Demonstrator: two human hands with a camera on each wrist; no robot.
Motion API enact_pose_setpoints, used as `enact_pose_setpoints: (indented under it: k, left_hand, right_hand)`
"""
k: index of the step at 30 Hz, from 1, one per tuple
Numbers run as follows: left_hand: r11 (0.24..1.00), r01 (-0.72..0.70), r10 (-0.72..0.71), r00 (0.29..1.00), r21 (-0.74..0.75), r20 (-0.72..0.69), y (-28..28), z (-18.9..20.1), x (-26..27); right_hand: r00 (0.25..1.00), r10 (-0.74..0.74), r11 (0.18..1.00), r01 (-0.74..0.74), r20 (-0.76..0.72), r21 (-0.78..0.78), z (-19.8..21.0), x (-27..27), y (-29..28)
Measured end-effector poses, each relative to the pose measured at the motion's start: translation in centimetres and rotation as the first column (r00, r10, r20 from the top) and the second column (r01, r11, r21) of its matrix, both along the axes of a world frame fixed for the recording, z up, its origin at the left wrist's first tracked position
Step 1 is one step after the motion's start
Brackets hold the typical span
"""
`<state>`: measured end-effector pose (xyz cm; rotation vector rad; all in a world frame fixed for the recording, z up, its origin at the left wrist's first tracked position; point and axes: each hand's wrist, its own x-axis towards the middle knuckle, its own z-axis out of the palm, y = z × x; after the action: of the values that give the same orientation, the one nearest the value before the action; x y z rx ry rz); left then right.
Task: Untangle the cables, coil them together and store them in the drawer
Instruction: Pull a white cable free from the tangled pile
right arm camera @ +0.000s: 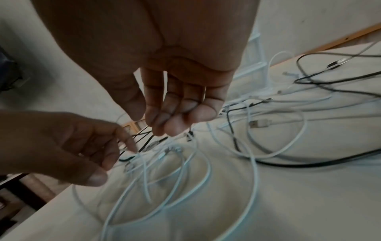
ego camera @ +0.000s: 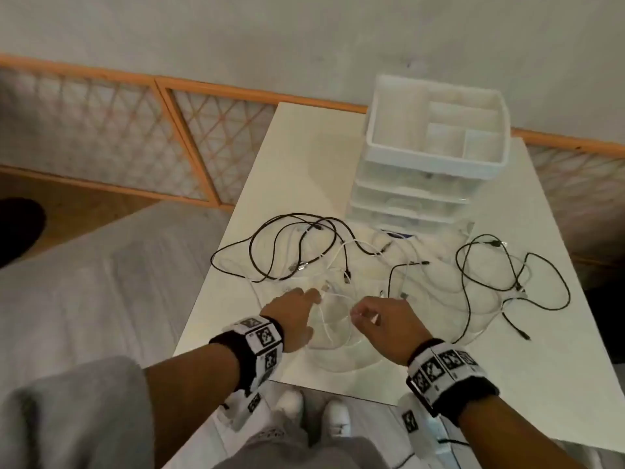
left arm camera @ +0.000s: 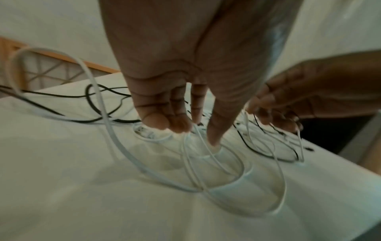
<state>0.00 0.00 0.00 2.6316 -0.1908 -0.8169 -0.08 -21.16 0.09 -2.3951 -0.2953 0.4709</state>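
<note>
Several black cables point(ego camera: 270, 247) and white cables point(ego camera: 333, 333) lie tangled on a white table point(ego camera: 304, 157). More black cable point(ego camera: 473, 275) sprawls to the right. A white plastic drawer unit point(ego camera: 436, 157) stands at the back of the table, its drawers closed. My left hand point(ego camera: 314, 297) reaches down into the near tangle and pinches a white cable point(left arm camera: 193, 164) between fingertips and thumb. My right hand point(ego camera: 358, 313), just to the right, has its fingers curled and pinches another strand of white cable point(right arm camera: 144, 171), lifted slightly off the table. The hands are close together.
An orange-framed lattice railing point(ego camera: 189, 143) runs behind the table, with a pale wall above it. A grey surface point(ego camera: 101, 282) lies to the left. The table's near edge point(ego camera: 338, 389) is just below my wrists, with white shoes point(ego camera: 334, 418) beneath. Loose USB plugs point(right arm camera: 257, 124) lie among the strands.
</note>
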Motion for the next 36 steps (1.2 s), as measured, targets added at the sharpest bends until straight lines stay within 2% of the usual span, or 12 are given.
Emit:
enact_pose_setpoints:
  k: [7,11,13,15,20,25,27,29,31,32,34,36]
  left_hand:
    - [0.97,-0.093,0.07,0.992,0.224,0.105,-0.8,0.2,0.7]
    - [0.983,-0.068,0.126,0.924,-0.169,0.361,-0.8,3.1,2.0]
    - [0.938,-0.046,0.228,0.829,-0.343,0.51,-0.5,5.3,3.2]
    - [0.912,-0.106,0.338,0.742,-0.396,0.579,0.2,6.9,4.4]
    - [0.906,-0.34,0.413,0.842,-0.252,0.347,3.2,4.4,6.4]
    - [0.896,-0.346,0.414,0.877,-0.277,0.243,2.3,4.2,7.1]
    - [0.81,-0.41,0.516,0.838,-0.419,0.176,1.8,5.8,7.8]
    - [0.597,-0.483,0.648,0.761,-0.64,0.03,1.2,8.2,8.6]
    - [0.372,-0.458,0.712,0.699,-0.808,-0.068,0.8,11.5,9.4]
    - [0.307,-0.419,0.726,0.684,-0.855,-0.075,0.6,12.8,9.8]
    - [0.264,-0.346,0.727,0.685,-0.901,-0.05,0.1,14.2,10.3]
    - [0.302,-0.311,0.705,0.709,-0.901,-0.008,-1.0,14.1,10.0]
  right_hand:
    - [0.989,0.011,0.998,-0.019,-0.148,-0.053,-1.5,0.1,3.9]
    - [0.997,-0.017,0.997,0.011,-0.07,-0.082,-0.5,1.1,4.3]
    - [0.998,-0.058,0.998,0.058,-0.015,-0.028,1.0,2.2,4.1]
    - [0.991,-0.118,0.991,0.114,0.065,0.064,3.8,3.6,3.6]
    - [0.889,-0.348,0.894,0.218,0.298,0.392,13.1,7.2,0.6]
    - [0.747,-0.543,0.754,0.234,0.383,0.614,17.9,7.4,-1.9]
    - [0.723,-0.581,0.729,0.259,0.374,0.633,17.4,7.5,-2.6]
    - [0.759,-0.56,0.768,0.324,0.332,0.553,15.8,7.6,-3.2]
    - [0.797,-0.547,0.799,0.407,0.255,0.442,13.9,7.5,-3.9]
    - [0.804,-0.558,0.789,0.435,0.208,0.434,13.3,7.3,-4.3]
    - [0.8,-0.588,0.732,0.463,0.121,0.5,13.2,6.8,-4.5]
    - [0.799,-0.593,0.681,0.433,0.097,0.591,14.3,6.4,-4.2]
